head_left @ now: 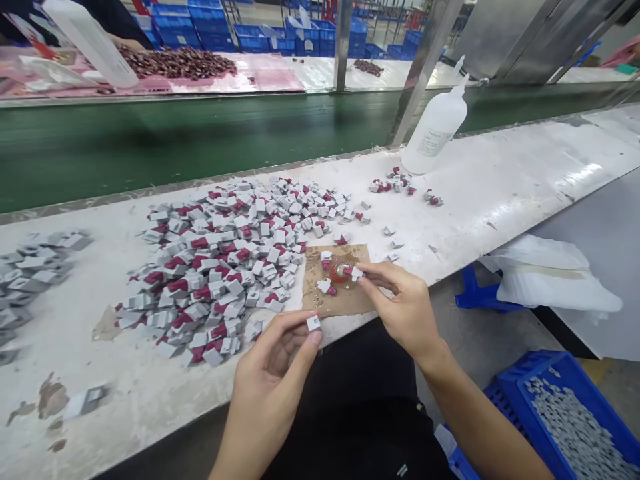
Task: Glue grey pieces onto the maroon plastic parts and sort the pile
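Between thumb and index finger, my left hand (280, 360) pinches a small light-grey plastic piece (313, 323) at the table's front edge. My right hand (400, 300) grips a grey and maroon part (356, 273), its maroon end over a wet reddish spot (341, 272) on the brown cardboard (350, 305). Two more grey and maroon parts (326, 259) lie on that cardboard, left of the spot. A large heap of grey and maroon parts (220, 260) spreads out left of the cardboard.
A white squeeze bottle (435, 127) stands at the back right beside a few parts (393, 181). Grey pieces (35, 273) are piled at far left. Behind the white table (500, 180) runs a green belt (200, 133). A blue crate (575, 413) of grey pieces sits low right.
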{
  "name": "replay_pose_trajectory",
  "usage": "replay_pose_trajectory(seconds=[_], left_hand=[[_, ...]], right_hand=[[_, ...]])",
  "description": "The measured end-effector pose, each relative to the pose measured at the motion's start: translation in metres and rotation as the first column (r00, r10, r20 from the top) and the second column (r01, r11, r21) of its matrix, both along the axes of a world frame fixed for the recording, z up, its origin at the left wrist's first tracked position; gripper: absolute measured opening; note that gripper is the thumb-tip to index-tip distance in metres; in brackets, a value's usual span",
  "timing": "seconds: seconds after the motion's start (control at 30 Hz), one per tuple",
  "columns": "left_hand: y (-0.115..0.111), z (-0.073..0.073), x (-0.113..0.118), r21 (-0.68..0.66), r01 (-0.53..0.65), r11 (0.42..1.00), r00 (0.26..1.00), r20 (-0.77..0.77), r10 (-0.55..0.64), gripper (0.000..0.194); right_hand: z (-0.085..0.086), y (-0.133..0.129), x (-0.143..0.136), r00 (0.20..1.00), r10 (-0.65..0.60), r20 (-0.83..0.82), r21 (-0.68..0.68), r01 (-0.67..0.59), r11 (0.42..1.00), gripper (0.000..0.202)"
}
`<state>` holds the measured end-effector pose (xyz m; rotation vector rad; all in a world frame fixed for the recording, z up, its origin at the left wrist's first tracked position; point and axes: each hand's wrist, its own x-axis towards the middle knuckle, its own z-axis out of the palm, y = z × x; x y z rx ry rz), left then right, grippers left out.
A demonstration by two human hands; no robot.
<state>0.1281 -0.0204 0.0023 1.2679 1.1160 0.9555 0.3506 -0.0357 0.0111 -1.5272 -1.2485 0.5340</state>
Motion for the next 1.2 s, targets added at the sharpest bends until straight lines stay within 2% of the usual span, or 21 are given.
replay_pose_trajectory(seconds=[0.13,0.27,0.4,0.57,0.7,0.9,1.13,1.2], left_hand=[[0.001,0.001,0.002,-0.017,0.017,1.000,1.000,0.000,-0.017,0.022],[0.005,0.006,0.007,-0.022,0.017,1.000,0.999,0.043,-0.016,0.021],[0.013,0.015,0.017,-0.012,0.037,0.999,0.995,0.096,-0.036,0.021],[0.018,0.022,0.030,-0.043,0.117,0.992,0.974,0.198,-0.106,0.021],[0.018,0.020,0.032,-0.043,0.150,0.988,0.967,0.212,-0.138,0.021],[0.015,0.021,0.031,-0.045,0.203,0.978,0.959,0.209,-0.190,0.015],[0.006,0.026,0.013,-0.016,0.257,0.966,0.961,0.111,-0.253,0.017],[0.009,0.029,0.007,0.015,0.272,0.962,0.961,0.050,-0.272,0.017]], right_hand=[[0.002,0.002,0.000,0.999,-0.023,-0.037,-0.025,0.022,0.999,0.021],[0.010,-0.004,0.000,0.978,-0.035,-0.205,-0.045,0.027,0.999,0.016],[0.018,-0.019,-0.005,0.922,0.055,-0.383,-0.070,-0.089,0.994,0.019],[0.014,-0.030,-0.013,0.833,0.137,-0.537,-0.051,-0.194,0.980,0.018],[0.012,-0.029,-0.014,0.833,0.124,-0.540,-0.055,-0.182,0.982,0.017],[0.024,-0.030,-0.013,0.880,0.172,-0.442,-0.079,-0.229,0.970,0.018],[0.025,-0.031,-0.017,0.816,0.255,-0.518,-0.089,-0.349,0.933,0.016],[0.027,-0.030,-0.021,0.827,0.263,-0.497,-0.112,-0.362,0.925,0.017]])
